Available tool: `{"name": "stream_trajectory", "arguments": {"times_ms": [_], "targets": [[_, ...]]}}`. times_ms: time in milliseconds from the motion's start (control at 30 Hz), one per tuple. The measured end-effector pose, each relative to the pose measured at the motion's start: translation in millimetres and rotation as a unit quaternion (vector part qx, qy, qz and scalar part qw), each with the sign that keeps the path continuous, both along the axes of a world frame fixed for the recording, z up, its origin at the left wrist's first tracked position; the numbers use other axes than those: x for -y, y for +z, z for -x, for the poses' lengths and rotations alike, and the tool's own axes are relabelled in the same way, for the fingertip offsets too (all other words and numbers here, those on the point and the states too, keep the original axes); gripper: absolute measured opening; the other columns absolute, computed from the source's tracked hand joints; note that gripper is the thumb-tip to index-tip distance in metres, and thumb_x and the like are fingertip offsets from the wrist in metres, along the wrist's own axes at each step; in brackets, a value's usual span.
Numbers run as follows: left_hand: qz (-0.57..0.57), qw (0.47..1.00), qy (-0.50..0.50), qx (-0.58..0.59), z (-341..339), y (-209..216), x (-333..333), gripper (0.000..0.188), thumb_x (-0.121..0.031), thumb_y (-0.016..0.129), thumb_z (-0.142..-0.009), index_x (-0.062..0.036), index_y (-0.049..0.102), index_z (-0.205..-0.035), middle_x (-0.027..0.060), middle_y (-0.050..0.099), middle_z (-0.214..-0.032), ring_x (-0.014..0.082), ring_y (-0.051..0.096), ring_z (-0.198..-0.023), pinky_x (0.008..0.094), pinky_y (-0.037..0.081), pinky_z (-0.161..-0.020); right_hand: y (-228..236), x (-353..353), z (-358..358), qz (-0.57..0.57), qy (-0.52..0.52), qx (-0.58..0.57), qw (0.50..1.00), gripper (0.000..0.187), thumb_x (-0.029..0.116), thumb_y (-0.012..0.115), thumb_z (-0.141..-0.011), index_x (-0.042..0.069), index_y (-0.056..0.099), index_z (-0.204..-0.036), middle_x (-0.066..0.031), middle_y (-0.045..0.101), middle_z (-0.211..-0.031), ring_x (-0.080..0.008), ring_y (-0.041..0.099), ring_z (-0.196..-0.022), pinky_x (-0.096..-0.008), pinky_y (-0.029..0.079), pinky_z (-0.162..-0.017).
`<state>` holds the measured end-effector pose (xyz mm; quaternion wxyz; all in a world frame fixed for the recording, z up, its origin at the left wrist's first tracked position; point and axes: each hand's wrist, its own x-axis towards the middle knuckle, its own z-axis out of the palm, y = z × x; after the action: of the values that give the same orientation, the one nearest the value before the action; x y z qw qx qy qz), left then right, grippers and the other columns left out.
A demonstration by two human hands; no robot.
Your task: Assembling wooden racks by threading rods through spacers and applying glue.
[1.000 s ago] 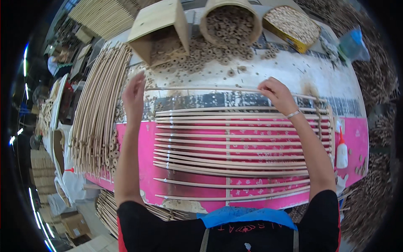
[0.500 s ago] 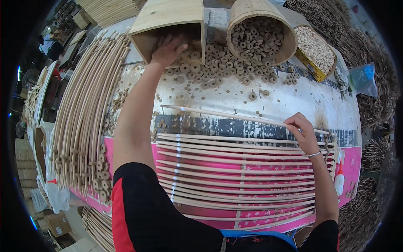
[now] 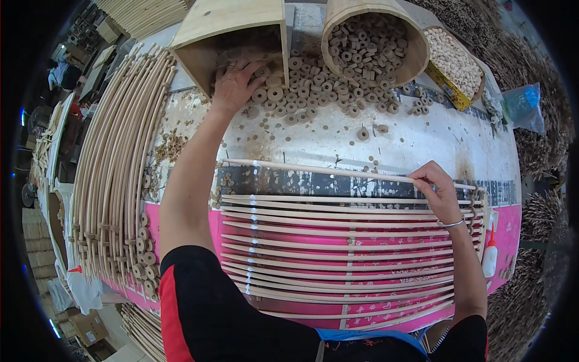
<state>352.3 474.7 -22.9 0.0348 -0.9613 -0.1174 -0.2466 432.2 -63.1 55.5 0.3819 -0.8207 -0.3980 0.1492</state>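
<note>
Left hand [image 3: 237, 84] at the mouth of the box [image 3: 226, 27], fingers spread by the loose rings [image 3: 275, 94], and I cannot tell whether its grip has one! Right hand [image 3: 435, 186] now: a neat pinch on the rod [image 3: 319, 169], near its right end. That rod stretches across the desk [image 3: 422, 145], just beyond the row of rods [image 3: 338, 247]. A tipped barrel [image 3: 356, 5] of rings lies beside the box.
</note>
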Motion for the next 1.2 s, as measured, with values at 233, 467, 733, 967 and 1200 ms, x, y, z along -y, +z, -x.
{"name": "stream_trajectory", "arguments": {"times_ms": [233, 467, 733, 967, 1200], "targets": [[0.029, 0.999, -0.036, 0.008, 45.2, 17.2, 28.3, 0.043, -0.045, 0.068, -0.095, -0.0212, 0.066, -0.130, 0.0081, 0.067, -0.122, 0.0319, 0.063, -0.118, 0.0506, 0.046, -0.100, 4.9, 10.0, 1.2, -0.016, 0.010, 0.005, 1.000, 0.009, -0.001, 0.066, -0.094, -0.001, 0.071, -0.101, -0.0052, 0.060, -0.091, -0.0163, 0.056, -0.083, -0.0290, 0.045, -0.074], [0.072, 0.995, -0.004, -0.063, 153.9, 33.7, 34.3, 0.044, -0.038, 0.075, -0.089, -0.0125, 0.067, -0.125, 0.0121, 0.068, -0.112, 0.0351, 0.064, -0.109, 0.0481, 0.048, -0.094, 5.9, 13.1, -2.5, -0.035, 0.014, -0.004, 0.999, 0.010, -0.001, 0.066, -0.093, 0.000, 0.072, -0.102, -0.0052, 0.059, -0.089, -0.0166, 0.056, -0.082, -0.0294, 0.045, -0.074], [0.152, 0.988, -0.013, 0.023, 91.7, 49.1, 56.7, 0.061, -0.042, 0.078, -0.089, -0.0149, 0.063, -0.142, 0.0136, 0.071, -0.116, 0.0383, 0.069, -0.097, 0.0473, 0.055, -0.085, 13.8, 14.5, -8.9, -0.082, 0.000, -0.006, 0.997, 0.008, -0.001, 0.066, -0.096, 0.000, 0.072, -0.102, -0.0041, 0.057, -0.090, -0.0136, 0.055, -0.081, -0.0273, 0.044, -0.073], [0.160, 0.986, 0.033, 0.015, 11.2, 14.9, 93.8, 0.053, -0.033, 0.073, -0.091, -0.0179, 0.063, -0.140, 0.0180, 0.063, -0.135, 0.0382, 0.064, -0.118, 0.0494, 0.055, -0.095, 19.1, 17.0, -12.2, -0.078, -0.005, 0.007, 0.997, 0.008, -0.001, 0.066, -0.096, 0.000, 0.072, -0.102, -0.0045, 0.058, -0.090, -0.0141, 0.056, -0.082, -0.0278, 0.045, -0.073], [0.182, 0.980, 0.078, 0.016, 63.2, 12.6, 75.8, 0.024, -0.016, 0.067, -0.085, -0.0110, 0.074, -0.108, 0.0156, 0.069, -0.108, 0.0395, 0.068, -0.102, 0.0498, 0.056, -0.086, 12.6, 12.9, -11.2, -0.076, 0.000, -0.001, 0.997, 0.009, 0.001, 0.067, -0.096, 0.000, 0.072, -0.103, -0.0048, 0.059, -0.090, -0.0145, 0.057, -0.082, -0.0282, 0.045, -0.073]]}}
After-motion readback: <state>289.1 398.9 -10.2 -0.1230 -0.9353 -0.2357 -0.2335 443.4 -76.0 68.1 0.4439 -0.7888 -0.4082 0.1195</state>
